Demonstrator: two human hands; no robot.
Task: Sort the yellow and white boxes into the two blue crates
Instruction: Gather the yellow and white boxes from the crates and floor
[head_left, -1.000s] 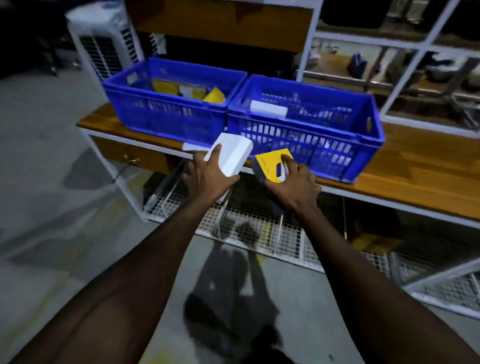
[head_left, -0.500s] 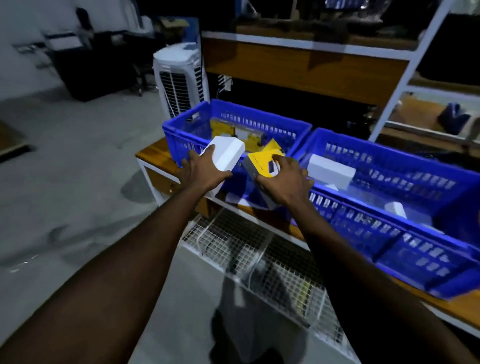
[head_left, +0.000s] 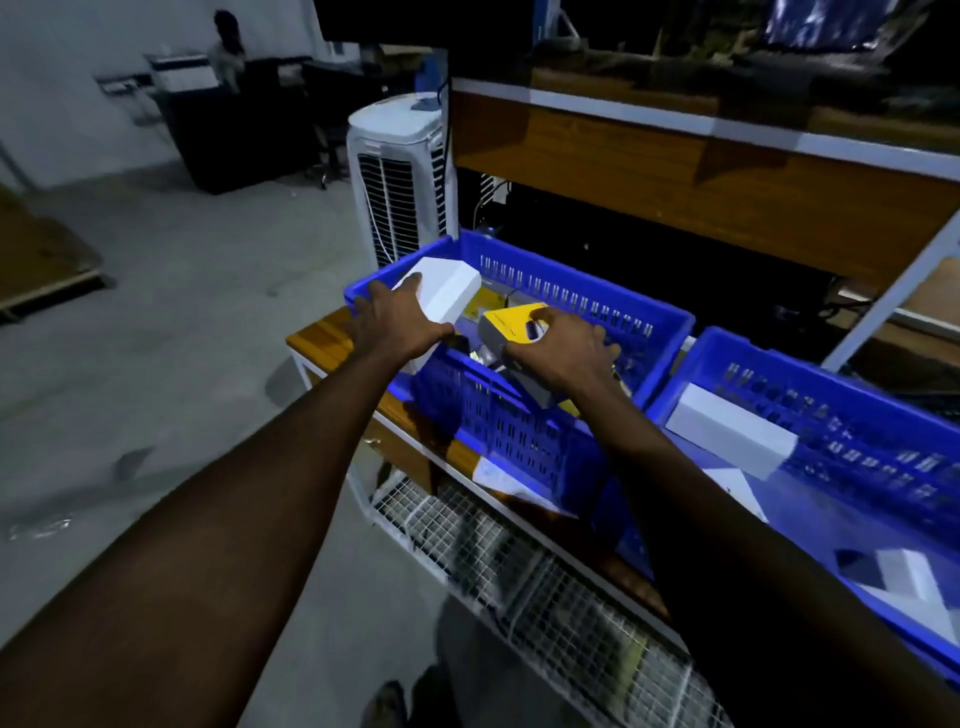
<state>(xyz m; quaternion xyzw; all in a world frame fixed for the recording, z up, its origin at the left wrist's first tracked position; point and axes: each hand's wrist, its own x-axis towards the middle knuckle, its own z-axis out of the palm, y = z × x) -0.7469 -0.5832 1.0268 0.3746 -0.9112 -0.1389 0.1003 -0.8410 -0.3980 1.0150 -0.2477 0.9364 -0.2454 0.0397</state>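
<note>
Two blue crates sit side by side on a wooden table (head_left: 322, 332) in this single head view, and both your arms reach out over them. Your left hand (head_left: 400, 322) has its grip wrapped around a white box (head_left: 447, 291), fingers pressed against its near face, holding it over the near left corner of the left crate (head_left: 519, 431). Your right hand (head_left: 561, 353) has its grip closed over a yellow box (head_left: 511, 325), held tilted above the inside of that same crate. More yellow shows beneath it in the crate, probably other boxes, though the light is too dim to be sure. The right crate (head_left: 841, 410) holds a second white box (head_left: 727, 436) lying against its far wall. A white tower fan (head_left: 400, 176) stands behind the left crate.
</note>
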